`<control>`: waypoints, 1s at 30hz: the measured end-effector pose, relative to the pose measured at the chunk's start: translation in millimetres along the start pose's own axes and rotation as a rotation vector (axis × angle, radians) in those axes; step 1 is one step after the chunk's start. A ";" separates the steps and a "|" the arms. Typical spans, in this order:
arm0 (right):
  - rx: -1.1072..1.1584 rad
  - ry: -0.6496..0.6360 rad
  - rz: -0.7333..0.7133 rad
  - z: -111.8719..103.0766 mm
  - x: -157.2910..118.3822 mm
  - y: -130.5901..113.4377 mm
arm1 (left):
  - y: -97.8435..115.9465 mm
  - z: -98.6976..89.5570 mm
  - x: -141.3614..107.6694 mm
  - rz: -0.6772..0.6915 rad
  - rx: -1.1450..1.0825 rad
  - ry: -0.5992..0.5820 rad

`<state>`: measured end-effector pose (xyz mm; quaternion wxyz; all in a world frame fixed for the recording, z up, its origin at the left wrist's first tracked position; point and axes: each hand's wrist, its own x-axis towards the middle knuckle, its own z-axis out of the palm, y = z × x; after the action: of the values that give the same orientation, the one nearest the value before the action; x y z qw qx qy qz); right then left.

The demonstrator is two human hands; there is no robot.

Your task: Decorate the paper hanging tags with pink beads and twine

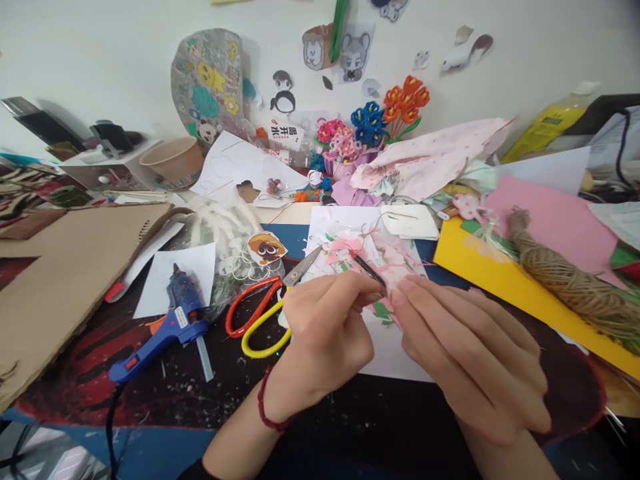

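Observation:
My left hand, with a dark red cord on the wrist, is closed on a thin dark stick that slants up and left past the fingers. Fingertips of my right hand pinch a pale pink piece against the stick's lower end; whether it is paper or cloth I cannot tell. Below both hands lies a white sheet strewn with pink and green scraps. Scissors with one red and one yellow handle rest partly behind my left hand, blades apart.
A blue hot glue gun and corrugated cardboard lie on the left. Behind are a clear plastic bag and beaded flowers. Yellow card and a twine bundle lie on the right.

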<state>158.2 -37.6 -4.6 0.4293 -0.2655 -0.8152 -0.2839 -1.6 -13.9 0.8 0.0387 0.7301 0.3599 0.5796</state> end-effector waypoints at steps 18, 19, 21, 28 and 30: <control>-0.011 -0.027 -0.028 2.1 1.6 -2.0 | 2.2 -0.1 -3.6 -0.037 0.029 0.032; -0.008 -0.039 -0.024 2.6 1.6 -2.0 | 1.7 0.0 -3.4 -0.036 0.027 0.034; 0.014 -0.031 0.000 5.1 0.8 -1.6 | 0.5 -0.3 -2.3 -0.031 0.019 0.027; 0.004 0.096 0.180 22.0 5.0 4.3 | -3.8 -3.3 3.7 -0.158 -0.099 -0.050; -0.014 0.131 0.206 25.7 9.4 6.4 | -4.5 -3.1 4.0 -0.206 -0.152 -0.074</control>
<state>143.8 -13.6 -7.2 0.5067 -0.3319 -0.7518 -0.2605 -6.2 -9.4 3.0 0.1663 0.7051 0.3864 0.5708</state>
